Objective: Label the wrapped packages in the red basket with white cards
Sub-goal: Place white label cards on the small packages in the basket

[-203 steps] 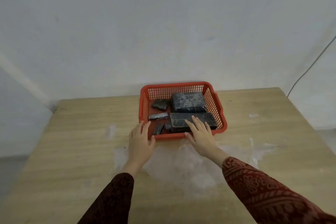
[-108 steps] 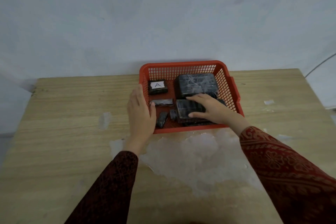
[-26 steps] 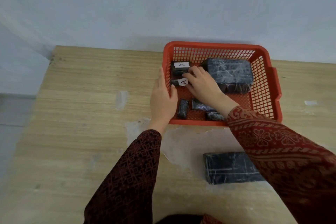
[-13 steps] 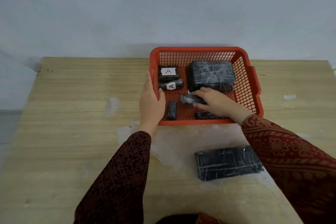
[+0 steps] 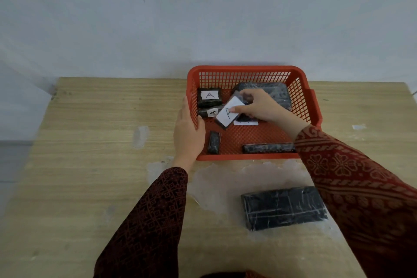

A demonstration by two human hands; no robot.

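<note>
The red basket (image 5: 248,70) stands at the table's far edge. My left hand (image 5: 187,133) grips its left wall. My right hand (image 5: 259,106) is inside, holding a small dark wrapped package with a white card (image 5: 229,113) marked "A" on it. At the back left lie two dark packages, each with an "A" card: a square one (image 5: 208,97) and a narrow one (image 5: 209,111). Another white card (image 5: 247,122) lies on the basket floor under my hand. A large wrapped package (image 5: 273,92) fills the back right. A small package (image 5: 214,145) and a long thin one (image 5: 268,148) lie unlabelled in front.
A large flat dark wrapped package (image 5: 283,207) lies on the wooden table (image 5: 101,142) in front of the basket, on a patch of clear film (image 5: 221,183). The wall is right behind the basket. A tape scrap (image 5: 358,127) is at the right.
My right hand has lifted a small package from the basket floor and now holds a white "A" card against it. A second card now shows on the floor. My left hand stays on the wall.
</note>
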